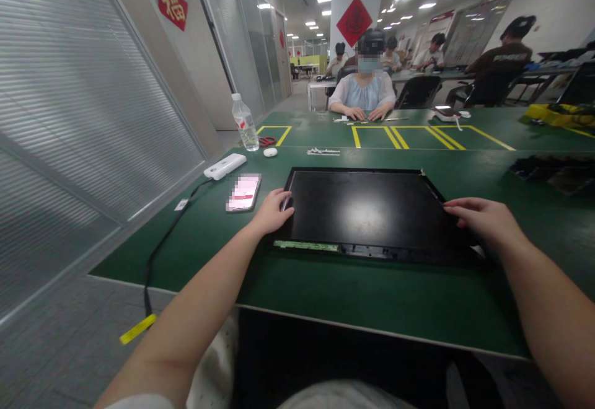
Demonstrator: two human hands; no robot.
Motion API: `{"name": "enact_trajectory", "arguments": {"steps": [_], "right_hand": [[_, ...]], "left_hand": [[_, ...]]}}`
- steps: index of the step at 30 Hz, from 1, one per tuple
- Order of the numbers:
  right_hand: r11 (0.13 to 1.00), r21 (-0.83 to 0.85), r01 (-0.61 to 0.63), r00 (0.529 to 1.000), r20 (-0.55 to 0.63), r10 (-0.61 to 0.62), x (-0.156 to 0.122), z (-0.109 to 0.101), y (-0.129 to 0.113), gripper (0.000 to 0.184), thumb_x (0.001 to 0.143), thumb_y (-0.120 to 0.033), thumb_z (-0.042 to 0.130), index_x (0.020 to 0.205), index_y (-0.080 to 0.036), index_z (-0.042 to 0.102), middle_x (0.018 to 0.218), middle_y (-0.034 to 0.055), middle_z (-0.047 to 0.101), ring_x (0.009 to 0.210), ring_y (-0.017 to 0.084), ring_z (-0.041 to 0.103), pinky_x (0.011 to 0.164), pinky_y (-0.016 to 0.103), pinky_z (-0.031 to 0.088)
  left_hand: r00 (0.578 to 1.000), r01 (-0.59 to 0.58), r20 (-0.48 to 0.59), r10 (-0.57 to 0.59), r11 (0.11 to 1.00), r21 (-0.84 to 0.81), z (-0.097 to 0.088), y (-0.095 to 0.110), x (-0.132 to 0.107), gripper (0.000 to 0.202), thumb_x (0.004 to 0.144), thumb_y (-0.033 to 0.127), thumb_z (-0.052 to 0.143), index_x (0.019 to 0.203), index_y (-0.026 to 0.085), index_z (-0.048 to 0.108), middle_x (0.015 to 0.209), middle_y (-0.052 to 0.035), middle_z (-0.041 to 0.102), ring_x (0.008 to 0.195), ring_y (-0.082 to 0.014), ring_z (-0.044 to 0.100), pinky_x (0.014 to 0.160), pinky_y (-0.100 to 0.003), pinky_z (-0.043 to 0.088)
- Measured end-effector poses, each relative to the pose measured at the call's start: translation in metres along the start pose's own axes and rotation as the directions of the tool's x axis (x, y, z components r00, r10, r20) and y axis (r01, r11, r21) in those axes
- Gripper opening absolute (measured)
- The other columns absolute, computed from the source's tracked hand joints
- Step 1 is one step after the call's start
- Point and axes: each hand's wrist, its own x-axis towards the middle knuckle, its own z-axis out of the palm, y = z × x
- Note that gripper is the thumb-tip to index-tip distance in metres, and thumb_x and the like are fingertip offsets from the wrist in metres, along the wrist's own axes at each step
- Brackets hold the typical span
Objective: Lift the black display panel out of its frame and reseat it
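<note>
A black flat display panel (pixel 362 204) in a thin frame lies on the green table in front of me. Along its near edge runs a narrow green circuit board (pixel 307 246), on the left part of that edge. My left hand (pixel 275 211) grips the panel's left edge, thumb on top and fingers at the rim. At the right edge, my right hand (pixel 483 218) pinches the frame between thumb and fingers. A small light-coloured piece (pixel 477 250) shows at the near right corner, too blurred to name.
Left of the panel are a phone (pixel 244 193), a white power bank (pixel 225 166) with a black strap, an earbud case (pixel 270 152), a water bottle (pixel 245 122) and red-handled scissors (pixel 266 142). Thin white strips (pixel 323 152) lie beyond it. Across the table sits another person (pixel 362 90).
</note>
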Motion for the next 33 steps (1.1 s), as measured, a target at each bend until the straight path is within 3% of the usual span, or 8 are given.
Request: {"name": "enact_trajectory", "arguments": {"steps": [5,7,10,14,20,24,27,33], "right_hand": [[0.995,0.025,-0.094,0.995,0.04,0.093,-0.001,-0.001,-0.004,0.036,0.068,-0.041,0.069,0.096,-0.02,0.078,0.059,0.0025,0.063,0.061,0.019,0.059,0.059,0.033,0.038],[0.996,0.001,-0.092,0.995,0.046,0.091,-0.004,-0.002,-0.008,0.034,0.068,-0.04,0.068,0.094,-0.02,0.078,0.063,0.003,0.065,0.063,0.02,0.06,0.062,0.034,0.04],[0.996,-0.012,-0.093,0.994,0.052,0.094,-0.008,-0.004,-0.015,0.032,0.067,-0.039,0.068,0.092,-0.02,0.077,0.067,0.0034,0.068,0.063,0.02,0.061,0.065,0.034,0.042],[0.997,-0.019,-0.073,0.996,0.049,0.074,-0.011,-0.004,-0.018,0.031,0.068,-0.038,0.066,0.091,-0.02,0.077,0.067,0.0032,0.068,0.062,0.02,0.061,0.07,0.035,0.045],[0.998,-0.053,-0.027,0.998,0.06,0.03,-0.005,-0.001,-0.009,0.033,0.069,-0.039,0.065,0.094,-0.02,0.078,0.069,0.0036,0.07,0.065,0.02,0.064,0.073,0.036,0.046],[0.988,-0.139,0.072,0.997,0.007,-0.072,-0.002,0.002,-0.005,0.036,0.071,-0.042,0.063,0.095,-0.021,0.08,0.078,0.0059,0.073,0.073,0.023,0.065,0.072,0.036,0.046],[0.969,-0.166,0.184,0.982,-0.013,-0.188,-0.004,0.005,-0.005,0.043,0.073,-0.047,0.062,0.102,-0.021,0.08,0.091,0.008,0.076,0.076,0.023,0.063,0.074,0.037,0.047],[0.928,-0.113,0.356,0.933,0.11,-0.344,-0.005,0.011,-0.002,0.048,0.076,-0.051,0.06,0.115,-0.03,0.078,0.123,0.005,0.075,0.09,0.026,0.068,0.085,0.043,0.052]], "left_hand": [[1.0,-0.013,0.013,0.013,0.999,0.032,-0.005,0.007,-0.006,0.056,0.086,0.038,0.07,0.137,0.017,0.063,0.156,-0.0184,0.043,0.147,-0.0382,0.04,0.123,-0.054,0.031],[0.994,-0.104,0.032,0.103,0.994,0.021,-0.011,0.012,-0.01,0.057,0.081,0.044,0.077,0.133,0.023,0.066,0.159,-0.0161,0.039,0.15,-0.0409,0.032,0.122,-0.06,0.028],[0.935,-0.329,0.115,0.335,0.942,-0.072,-0.019,0.019,-0.015,0.039,0.078,0.046,0.081,0.112,0.027,0.076,0.161,-0.01,0.04,0.15,-0.0382,0.032,0.122,-0.06,0.027],[0.849,-0.447,0.208,0.486,0.87,-0.207,-0.022,0.023,-0.017,0.029,0.076,0.039,0.085,0.101,0.026,0.078,0.15,-0.0099,0.053,0.141,-0.0334,0.046,0.119,-0.054,0.034],[0.829,-0.46,0.234,0.507,0.858,-0.23,-0.02,0.021,-0.014,0.03,0.074,0.036,0.087,0.101,0.026,0.079,0.145,-0.0098,0.058,0.135,-0.0312,0.054,0.116,-0.051,0.039],[0.829,-0.464,0.23,0.51,0.856,-0.227,-0.018,0.02,-0.012,0.037,0.072,0.037,0.089,0.107,0.028,0.079,0.144,-0.0093,0.059,0.134,-0.0314,0.055,0.115,-0.051,0.04],[0.83,-0.463,0.237,0.506,0.86,-0.216,-0.017,0.019,-0.011,0.045,0.07,0.038,0.09,0.112,0.029,0.078,0.145,-0.0095,0.058,0.134,-0.032,0.054,0.115,-0.052,0.039],[0.824,-0.466,0.234,0.516,0.852,-0.237,-0.018,0.019,-0.012,0.044,0.072,0.039,0.089,0.113,0.028,0.078,0.145,-0.01,0.058,0.134,-0.0313,0.054,0.115,-0.05,0.04]]}}
